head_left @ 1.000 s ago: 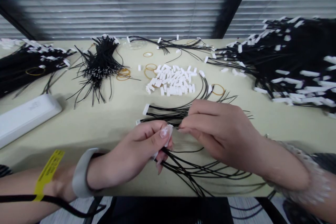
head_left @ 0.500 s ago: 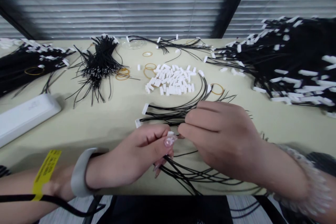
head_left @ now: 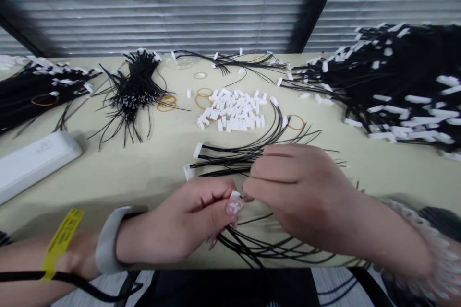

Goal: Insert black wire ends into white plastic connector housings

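Observation:
My left hand (head_left: pixel 198 223) pinches a small white connector (head_left: pixel 235 194) between thumb and fingers, and several black wires (head_left: pixel 259 244) trail from beneath it toward the right. Close beside it, my right hand (head_left: pixel 298 192) is closed with its fingertips against the connector's right side. Those fingers seem to pinch a thin wire, though the hand itself hides most of it. Just beyond both hands lie black wires (head_left: pixel 226 152) fitted with white connectors (head_left: pixel 198 150) at their left ends. A pile of loose white connector housings (head_left: pixel 234 109) sits behind them.
On the right is a large heap of black wires with connectors (head_left: pixel 399 81). To the left lie a wire bundle (head_left: pixel 135 86), another connector-ended heap (head_left: pixel 32 86) and a white oblong case (head_left: pixel 39 160). Rubber bands (head_left: pixel 167 102) are scattered about. Blinds (head_left: pixel 223 5) stand behind the table.
Both hands have shifted slightly down in the picture, still holding together at the connector. The whole view has moved a little; the things on the table look unchanged.

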